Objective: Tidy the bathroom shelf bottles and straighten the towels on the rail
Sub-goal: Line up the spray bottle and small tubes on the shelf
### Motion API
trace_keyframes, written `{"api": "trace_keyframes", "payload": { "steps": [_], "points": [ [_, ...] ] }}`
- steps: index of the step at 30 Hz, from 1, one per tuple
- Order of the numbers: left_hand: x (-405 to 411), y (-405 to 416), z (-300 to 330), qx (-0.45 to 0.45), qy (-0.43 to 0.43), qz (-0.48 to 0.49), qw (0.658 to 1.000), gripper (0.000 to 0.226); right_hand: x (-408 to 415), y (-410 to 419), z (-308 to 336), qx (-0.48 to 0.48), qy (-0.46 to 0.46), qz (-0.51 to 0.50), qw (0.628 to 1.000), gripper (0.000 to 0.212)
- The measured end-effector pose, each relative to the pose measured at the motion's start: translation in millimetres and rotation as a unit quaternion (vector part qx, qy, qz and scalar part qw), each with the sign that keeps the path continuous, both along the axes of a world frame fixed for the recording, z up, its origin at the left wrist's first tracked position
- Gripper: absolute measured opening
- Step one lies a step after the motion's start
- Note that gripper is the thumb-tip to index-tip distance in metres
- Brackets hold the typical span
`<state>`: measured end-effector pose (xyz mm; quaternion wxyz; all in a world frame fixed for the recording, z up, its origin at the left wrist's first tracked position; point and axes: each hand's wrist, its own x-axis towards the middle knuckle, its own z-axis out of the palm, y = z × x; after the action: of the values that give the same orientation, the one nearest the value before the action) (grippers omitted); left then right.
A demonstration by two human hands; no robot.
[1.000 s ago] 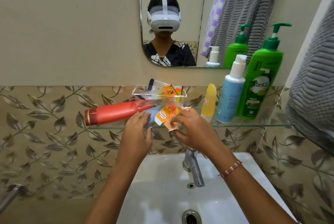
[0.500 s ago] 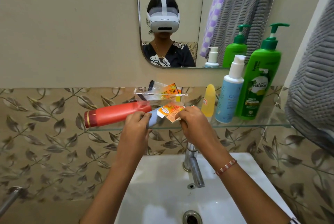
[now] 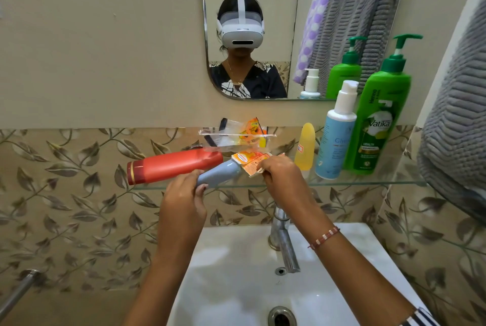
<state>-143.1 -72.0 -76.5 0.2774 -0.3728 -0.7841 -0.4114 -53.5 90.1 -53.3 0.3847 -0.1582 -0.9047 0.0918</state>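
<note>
Both forearms reach up from the near edge over the white basin (image 3: 236, 260) to the glass shelf (image 3: 342, 183). L hand (image 3: 184, 202) is raised w/ knuckles toward the camera, thumb and fingertips pinched round the near end of a grey-blue tube (image 3: 219, 173), which tilts up to the right w/ its far end at shelf level. R hand (image 3: 284, 181), beaded bracelet (image 3: 324, 237) on the wrist, is curled w/ fingers clamped on a few orange sachets (image 3: 249, 163), crumpled, just touching the tube's upper end. A red bottle (image 3: 173, 166) lies on its side on the shelf, cap end pointing left, just behind the tube and apart from both hands. Behind it, against the wall, sits a clear plastic packet (image 3: 236, 136) w/ more orange sachets inside. Further right on the shelf, standing upright in a row: a small yellow bottle (image 3: 305, 146), a pale blue pump bottle (image 3: 335, 136) w/ white top, then a tall green Vatika shampoo pump bottle (image 3: 378, 120), the last two nearly touching. A grey ribbed towel (image 3: 457, 120) hangs at the far right edge, bunched. The mirror (image 3: 252, 28) above shows a grey and a purple-spotted towel reflected. A chrome tap (image 3: 282, 238) stands below the shelf, between the two forearms.
</note>
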Motion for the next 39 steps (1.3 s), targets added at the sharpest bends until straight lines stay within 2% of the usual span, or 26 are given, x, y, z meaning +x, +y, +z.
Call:
{"api": "trace_keyframes", "payload": {
  "steps": [5,10,13,17,20,24,26,28,32,35,39],
  "points": [
    [4,-15,-3,0.054,-0.065,0.010,0.996,0.023,-2,0,-6,0.013,-0.033,0.004,0.999,0.023],
    [2,-24,0,0.138,-0.191,-0.014,0.972,0.024,2,-2,-6,0.036,-0.025,0.007,0.999,0.036],
    [-1,-21,2,0.182,-0.271,-0.064,0.943,0.025,7,-6,-5,0.051,-0.012,0.003,0.999,0.039],
    [5,-14,5,0.237,-0.393,-0.159,0.874,0.027,11,-11,1,0.059,0.028,0.017,0.998,0.033],
    [11,-11,12,0.260,-0.449,-0.230,0.823,0.025,14,-18,9,-0.011,0.050,0.038,0.998,0.023],
    [16,-5,21,0.280,-0.476,-0.271,0.789,0.017,14,-32,28,-0.183,0.086,0.103,0.974,0.019],
    [18,-3,23,0.280,-0.481,-0.282,0.781,0.015,12,-37,35,-0.260,0.079,0.134,0.953,0.024],
    [20,0,24,0.275,-0.490,-0.295,0.773,0.016,9,-42,38,-0.285,0.048,0.140,0.947,0.029],
    [25,5,21,0.250,-0.481,-0.313,0.780,0.022,7,-51,36,-0.292,0.052,0.145,0.944,0.031],
    [27,6,19,0.224,-0.464,-0.314,0.797,0.030,10,-54,38,-0.280,0.077,0.153,0.945,0.021],
    [29,4,32,0.266,-0.419,-0.294,0.817,0.028,16,-53,42,-0.258,0.133,0.172,0.941,0.022]
  ]
}}
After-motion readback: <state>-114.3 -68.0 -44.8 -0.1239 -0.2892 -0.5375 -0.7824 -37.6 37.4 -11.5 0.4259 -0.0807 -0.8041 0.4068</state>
